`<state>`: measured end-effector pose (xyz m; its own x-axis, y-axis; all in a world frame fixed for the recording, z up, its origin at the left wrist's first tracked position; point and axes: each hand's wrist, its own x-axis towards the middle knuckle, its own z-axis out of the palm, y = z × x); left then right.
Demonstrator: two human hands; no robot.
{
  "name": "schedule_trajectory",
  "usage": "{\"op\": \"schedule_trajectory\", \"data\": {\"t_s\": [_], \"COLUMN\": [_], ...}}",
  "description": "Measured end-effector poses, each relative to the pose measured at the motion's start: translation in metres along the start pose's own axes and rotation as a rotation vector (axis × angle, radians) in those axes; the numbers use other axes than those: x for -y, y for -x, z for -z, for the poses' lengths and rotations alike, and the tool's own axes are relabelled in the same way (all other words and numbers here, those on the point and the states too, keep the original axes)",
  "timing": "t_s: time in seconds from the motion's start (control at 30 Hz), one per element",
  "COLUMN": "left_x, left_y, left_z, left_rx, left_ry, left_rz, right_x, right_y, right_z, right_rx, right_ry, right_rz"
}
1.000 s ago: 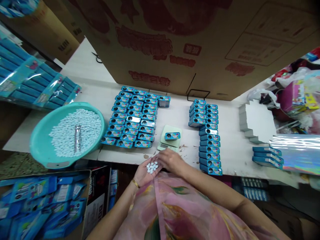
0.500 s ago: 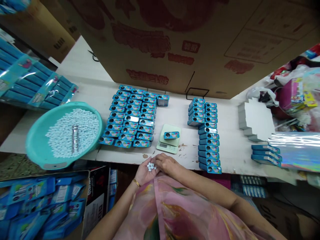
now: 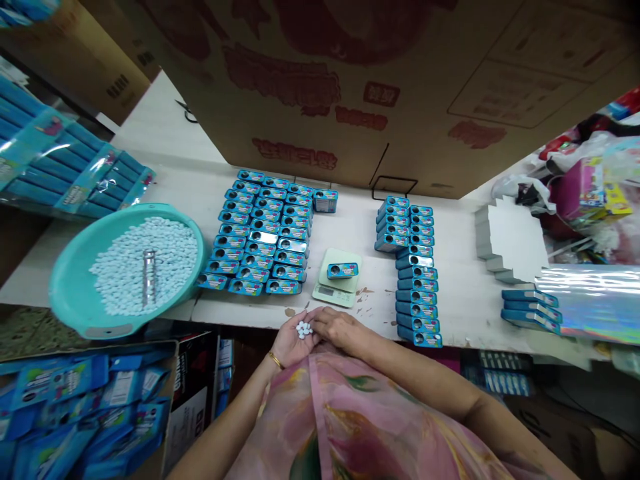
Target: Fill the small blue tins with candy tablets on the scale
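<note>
Palm up and cupped, my left hand (image 3: 289,343) holds a small pile of pale blue candies (image 3: 303,329) at the table's front edge. My right hand (image 3: 338,329) rests against it from the right, its fingers bent together beside the pile; whether anything is between them is hidden. Just beyond both hands is a pale green kitchen scale (image 3: 324,293), with one blue tin (image 3: 343,271) on its platform. To the left, a turquoise basin (image 3: 65,280) contains many such candies, with a clear, ridged tube (image 3: 149,277) lying on them.
Rows of blue tins (image 3: 257,260) stand left of the scale, and more tins (image 3: 418,292) stand to its right. A large cardboard box (image 3: 320,87) rises behind. White cards (image 3: 517,237) are stacked at right. An open carton of blue packs (image 3: 75,407) is below left.
The candies in my left palm are gathered a little closer together, and my right fingers have shifted slightly. The tin stays on the scale.
</note>
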<state>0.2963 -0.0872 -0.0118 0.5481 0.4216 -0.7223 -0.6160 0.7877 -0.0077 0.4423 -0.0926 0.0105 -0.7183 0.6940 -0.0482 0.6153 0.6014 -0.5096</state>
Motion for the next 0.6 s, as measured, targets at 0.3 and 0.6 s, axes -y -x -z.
{"op": "schedule_trajectory", "data": {"t_s": [0.3, 0.6], "left_x": [-0.007, -0.004], "left_y": [0.001, 0.006], "left_z": [-0.014, -0.002], "left_rx": [0.015, 0.018], "left_ry": [-0.002, 0.024], "left_rz": [-0.077, -0.055], "right_x": [-0.064, -0.05], "right_y": [-0.023, -0.008], "right_z": [0.038, 0.029], "right_rx": [-0.325, -0.457], "right_ry": [0.025, -0.057], "right_rz": [-0.33, -0.309]}}
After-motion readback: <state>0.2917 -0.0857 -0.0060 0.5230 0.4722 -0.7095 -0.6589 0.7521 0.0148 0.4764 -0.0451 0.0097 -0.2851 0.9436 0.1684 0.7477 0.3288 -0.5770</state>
